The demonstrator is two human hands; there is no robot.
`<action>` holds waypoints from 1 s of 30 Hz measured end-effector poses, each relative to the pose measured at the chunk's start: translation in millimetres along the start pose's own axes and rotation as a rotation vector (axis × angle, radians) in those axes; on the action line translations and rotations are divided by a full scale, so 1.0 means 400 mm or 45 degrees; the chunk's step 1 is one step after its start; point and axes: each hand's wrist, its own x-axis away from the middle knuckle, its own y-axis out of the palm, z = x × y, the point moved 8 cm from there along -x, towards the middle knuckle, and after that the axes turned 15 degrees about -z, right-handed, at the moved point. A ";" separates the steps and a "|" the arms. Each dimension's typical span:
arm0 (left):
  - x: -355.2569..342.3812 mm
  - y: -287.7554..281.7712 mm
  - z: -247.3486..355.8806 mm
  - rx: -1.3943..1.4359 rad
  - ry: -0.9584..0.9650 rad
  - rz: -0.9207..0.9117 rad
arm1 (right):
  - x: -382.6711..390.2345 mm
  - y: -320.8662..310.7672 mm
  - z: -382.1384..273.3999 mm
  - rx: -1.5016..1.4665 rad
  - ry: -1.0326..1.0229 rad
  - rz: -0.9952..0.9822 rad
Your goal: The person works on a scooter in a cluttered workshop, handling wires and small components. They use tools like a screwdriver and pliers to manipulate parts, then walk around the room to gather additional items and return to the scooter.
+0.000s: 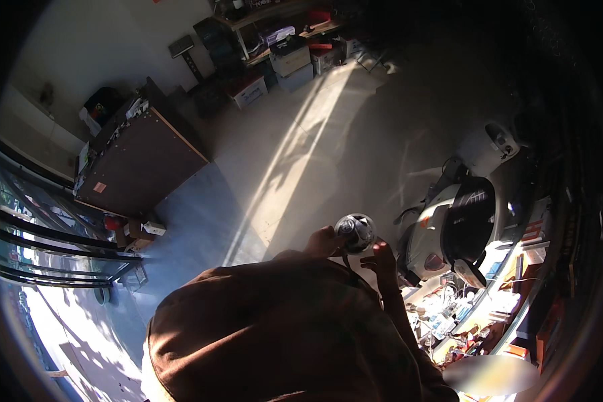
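A round silver metal part (363,229) with a dark middle is held up in front of my body, low in the centre of the head view. My left hand (323,242) is closed on its left side, the fingers partly in shadow. Just beside its lower right rim is my right hand (382,261), with its fingers apart. Whether a right fingertip touches the rim I cannot tell. The brown clothing on my body (248,328) fills the lower middle and hides most of my left forearm.
A white scooter (437,224) with a black seat stands at the right, in front of a pale cylinder (486,151). Sunlit small goods clutter a case (459,328) at lower right. A dark cabinet (147,157) stands left. Boxes (290,61) line the back wall.
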 end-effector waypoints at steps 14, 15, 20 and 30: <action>-0.218 -0.259 0.212 0.309 -0.006 0.260 | -0.578 -0.006 -0.212 0.294 0.110 -0.248; -0.230 -0.273 0.264 0.264 -0.107 0.259 | -0.610 -0.018 -0.244 0.373 0.110 -0.265; -0.410 -0.351 0.319 0.746 0.161 0.418 | -0.814 -0.047 -0.408 0.467 0.053 -0.377; -0.745 -0.564 0.545 0.786 0.132 0.409 | -1.310 -0.182 -0.522 0.474 0.068 -0.294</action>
